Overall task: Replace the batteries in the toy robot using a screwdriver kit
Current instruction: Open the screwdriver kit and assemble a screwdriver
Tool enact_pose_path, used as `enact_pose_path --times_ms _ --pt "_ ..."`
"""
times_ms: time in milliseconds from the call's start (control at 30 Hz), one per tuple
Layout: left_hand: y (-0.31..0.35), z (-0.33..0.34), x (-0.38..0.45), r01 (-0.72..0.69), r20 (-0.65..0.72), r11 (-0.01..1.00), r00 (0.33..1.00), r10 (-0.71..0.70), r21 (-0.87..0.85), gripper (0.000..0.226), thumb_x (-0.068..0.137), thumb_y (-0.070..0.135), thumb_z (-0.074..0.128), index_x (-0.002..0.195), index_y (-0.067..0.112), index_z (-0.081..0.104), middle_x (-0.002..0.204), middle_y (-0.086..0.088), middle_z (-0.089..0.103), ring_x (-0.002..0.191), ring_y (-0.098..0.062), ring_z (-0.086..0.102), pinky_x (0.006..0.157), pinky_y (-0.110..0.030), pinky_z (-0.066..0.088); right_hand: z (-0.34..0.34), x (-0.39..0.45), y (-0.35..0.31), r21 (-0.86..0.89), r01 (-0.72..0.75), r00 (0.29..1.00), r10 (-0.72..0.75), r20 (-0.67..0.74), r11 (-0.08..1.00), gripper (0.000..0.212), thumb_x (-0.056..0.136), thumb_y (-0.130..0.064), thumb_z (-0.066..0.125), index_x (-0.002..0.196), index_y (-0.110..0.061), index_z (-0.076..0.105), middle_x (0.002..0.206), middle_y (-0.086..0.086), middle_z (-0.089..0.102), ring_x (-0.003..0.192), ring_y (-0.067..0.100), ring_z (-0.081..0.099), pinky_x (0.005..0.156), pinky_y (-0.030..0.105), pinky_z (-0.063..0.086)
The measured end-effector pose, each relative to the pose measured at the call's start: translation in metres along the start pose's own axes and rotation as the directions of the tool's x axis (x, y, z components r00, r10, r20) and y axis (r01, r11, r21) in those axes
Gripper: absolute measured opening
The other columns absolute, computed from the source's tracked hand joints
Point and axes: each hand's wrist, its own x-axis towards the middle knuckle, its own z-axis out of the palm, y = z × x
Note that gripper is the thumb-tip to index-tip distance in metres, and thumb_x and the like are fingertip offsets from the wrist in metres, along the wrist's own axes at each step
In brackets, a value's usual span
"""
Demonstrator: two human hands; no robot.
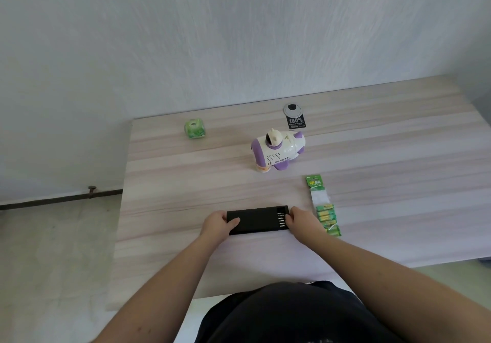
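Note:
A flat black screwdriver kit lies on the wooden table near me. Its right end is slid partly out, and a row of silver bits shows there. My left hand grips the kit's left end with the thumb on top. My right hand holds the right end, fingers on the pulled-out tray. Beyond the kit, the white and purple toy robot stands on the table. A strip of green-packed batteries lies just right of my right hand.
A green tissue pack sits at the far left of the table. A grey cable grommet with a black label is behind the robot. The wall runs close behind the table. Floor shows at the left.

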Motion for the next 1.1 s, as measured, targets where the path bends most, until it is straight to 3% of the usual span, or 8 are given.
enact_pose_path --times_ms 167,267,633,900,1100 --pt "0.0002 -0.0033 -0.0039 0.019 0.036 0.997 0.999 -0.016 -0.078 0.026 0.089 0.036 0.065 0.079 0.014 0.054 0.064 0.001 0.054 0.044 -0.014 0.055 0.047 -0.024 0.042 0.0005 -0.0018 -0.0079 -0.022 -0.046 0.999 0.046 0.013 0.999 0.019 0.09 -0.025 0.042 0.078 -0.014 0.052 0.075 0.005 0.058 0.071 0.025 0.056 0.058 0.028 0.041" --pt "0.0015 -0.0061 -0.005 0.038 0.031 0.993 0.999 -0.035 -0.11 0.029 0.089 0.033 0.066 0.076 0.013 0.05 0.063 -0.002 0.05 0.045 -0.018 0.047 0.045 -0.024 0.041 -0.0002 -0.0003 -0.01 -0.028 -0.054 0.998 0.055 0.024 0.998 0.019 0.089 -0.025 0.042 0.08 -0.013 0.054 0.077 0.006 0.059 0.072 0.026 0.058 0.058 0.028 0.042" --pt "0.0005 -0.0062 -0.01 0.056 0.062 0.986 0.997 -0.046 -0.159 0.026 0.093 0.029 0.063 0.076 0.014 0.05 0.062 -0.002 0.053 0.043 -0.015 0.05 0.036 -0.018 0.039 0.0 0.0013 -0.0095 -0.037 -0.056 0.998 0.055 -0.005 0.998 0.017 0.091 -0.024 0.042 0.085 -0.014 0.053 0.079 0.006 0.061 0.07 0.025 0.059 0.056 0.028 0.042" --pt "-0.0063 -0.0084 -0.0044 0.069 0.075 0.992 0.995 -0.061 -0.105 0.032 0.09 0.037 0.063 0.075 0.015 0.047 0.052 -0.004 0.053 0.041 -0.018 0.051 0.049 -0.024 0.043 0.001 0.0026 -0.0091 -0.022 -0.061 0.998 0.06 -0.029 0.998 0.013 0.089 -0.022 0.041 0.084 -0.012 0.049 0.08 0.01 0.06 0.074 0.031 0.058 0.061 0.031 0.044" --pt "-0.0049 -0.0091 -0.0066 0.063 0.055 0.989 0.997 -0.056 -0.135 0.033 0.091 0.034 0.064 0.072 0.015 0.045 0.053 -0.003 0.049 0.04 -0.018 0.045 0.046 -0.023 0.041 0.0006 0.0035 -0.0096 -0.024 -0.069 0.997 0.068 -0.029 0.997 0.012 0.09 -0.021 0.041 0.086 -0.011 0.047 0.08 0.01 0.057 0.073 0.032 0.055 0.061 0.032 0.043"
